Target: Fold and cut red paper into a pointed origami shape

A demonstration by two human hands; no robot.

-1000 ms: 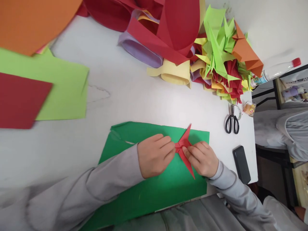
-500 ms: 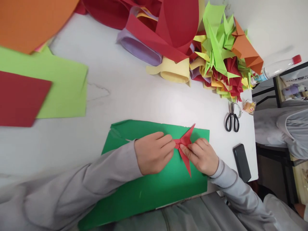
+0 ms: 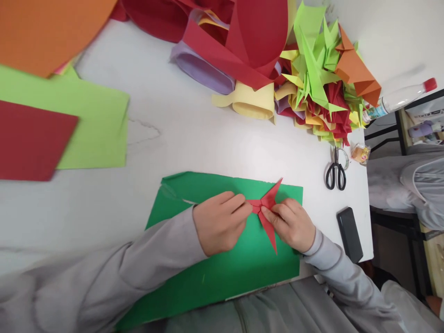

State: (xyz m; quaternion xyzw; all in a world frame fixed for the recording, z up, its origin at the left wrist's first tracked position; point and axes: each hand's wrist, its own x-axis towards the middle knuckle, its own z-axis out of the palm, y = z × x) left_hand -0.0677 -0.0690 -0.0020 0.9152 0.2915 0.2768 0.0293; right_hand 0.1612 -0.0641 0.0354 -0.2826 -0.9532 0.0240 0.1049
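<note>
A folded red paper figure (image 3: 268,202), with two pointed wings spread up and down, is held over a green sheet (image 3: 222,277). My left hand (image 3: 224,222) is closed, its thumb and fingertips pinching the figure's narrow left end. On the other side, my right hand (image 3: 291,224) grips the figure near its middle, thumb pressed on the centre and fingers curled behind. The part under my right fingers is hidden.
Black-handled scissors (image 3: 336,171) and a black phone-like object (image 3: 349,235) lie at right. A heap of folded paper (image 3: 315,83), paper strips (image 3: 222,60) and a bottle (image 3: 404,98) are at the back. Green (image 3: 100,125) and red (image 3: 31,141) sheets lie left. Another person (image 3: 409,180) sits at right.
My left hand has shifted very slightly along the narrow end, baring a little more red paper. Both hands keep their grip; the view has moved a touch.
</note>
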